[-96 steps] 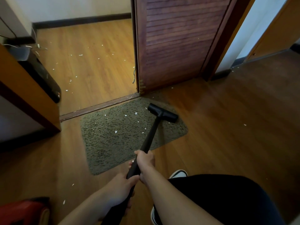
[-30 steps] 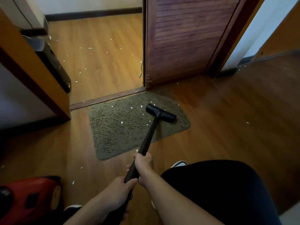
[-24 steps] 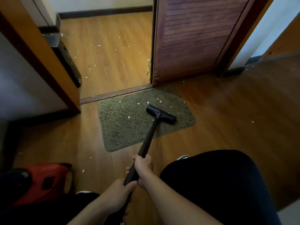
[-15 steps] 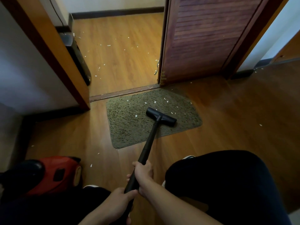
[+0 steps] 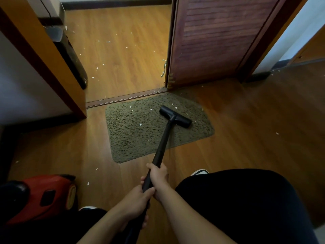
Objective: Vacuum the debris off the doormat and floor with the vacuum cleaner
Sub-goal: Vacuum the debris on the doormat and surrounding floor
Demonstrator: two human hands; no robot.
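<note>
A green shaggy doormat (image 5: 140, 138) lies on the wooden floor before a doorway. The vacuum's black floor nozzle (image 5: 175, 119) rests on the mat's right half, with white debris bits (image 5: 140, 124) scattered on the mat's far and middle parts. A black wand (image 5: 163, 143) runs from the nozzle back to me. My right hand (image 5: 158, 176) grips the wand higher up, and my left hand (image 5: 135, 201) grips it just below. More white scraps (image 5: 105, 50) lie on the lighter floor beyond the threshold.
The red vacuum body (image 5: 40, 196) sits on the floor at lower left. A brown louvered door (image 5: 211, 41) stands open on the right of the doorway, a door frame (image 5: 52, 67) and a black bin (image 5: 73, 59) on the left. My dark-clad leg (image 5: 237, 199) fills the lower right.
The nozzle has slid a little left and toward me across the mat, and fewer white bits lie on the near part. My view has shifted left, showing more of the red vacuum body.
</note>
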